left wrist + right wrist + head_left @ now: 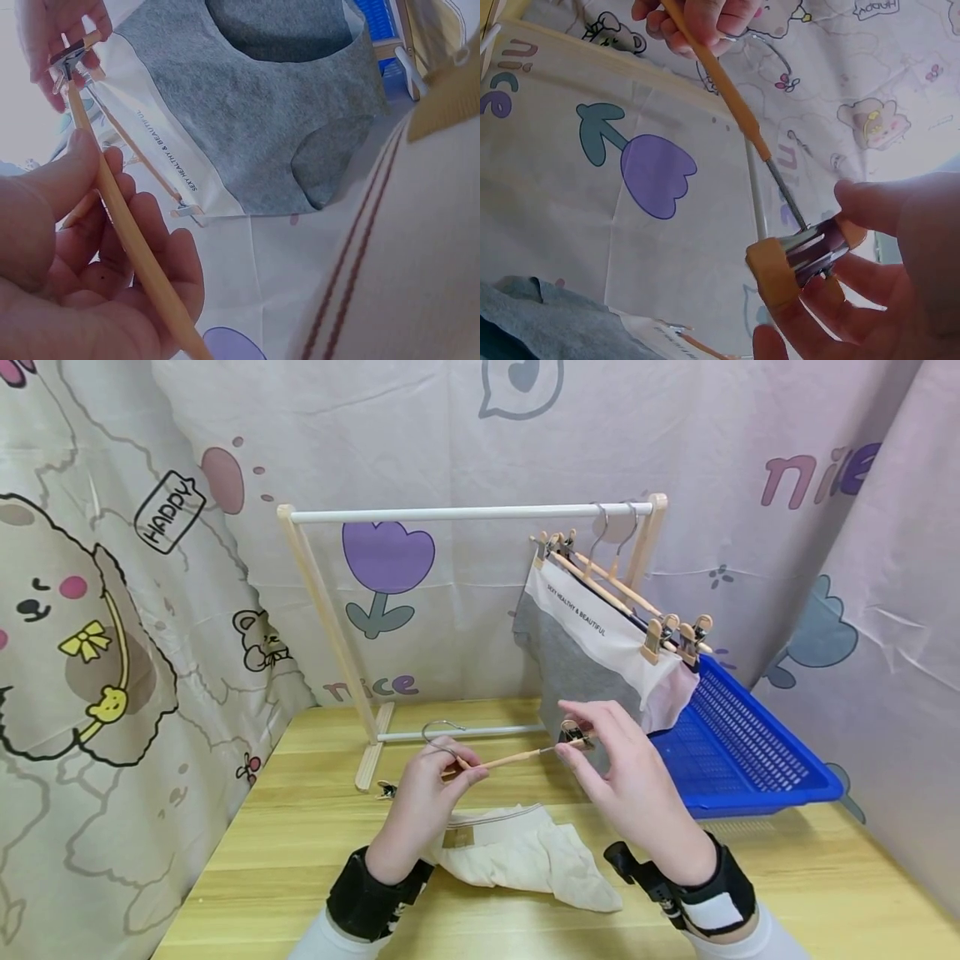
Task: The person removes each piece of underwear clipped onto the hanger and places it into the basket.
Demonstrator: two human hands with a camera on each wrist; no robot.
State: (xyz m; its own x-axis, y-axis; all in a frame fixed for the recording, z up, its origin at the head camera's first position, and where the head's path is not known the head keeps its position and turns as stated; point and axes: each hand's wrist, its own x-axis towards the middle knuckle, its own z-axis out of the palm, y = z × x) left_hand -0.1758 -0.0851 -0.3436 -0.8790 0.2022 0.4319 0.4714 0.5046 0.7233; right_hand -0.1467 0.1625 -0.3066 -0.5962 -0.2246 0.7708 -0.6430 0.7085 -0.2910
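Observation:
A wooden clip hanger with a metal hook is held up over the table. My left hand grips its bar near the hook, thumb on top and fingers curled beneath. At the hanger's right end my right hand pinches a wooden-tipped metal clip between thumb and fingers. The hanger's other clip shows past the left hand. Below both hands, cream underpants with a tan label lie crumpled on the table.
A rack with a white rail stands behind. Grey-and-white underpants hang from clip hangers at its right end. A blue basket sits behind them on the right. The wooden table lies beneath everything.

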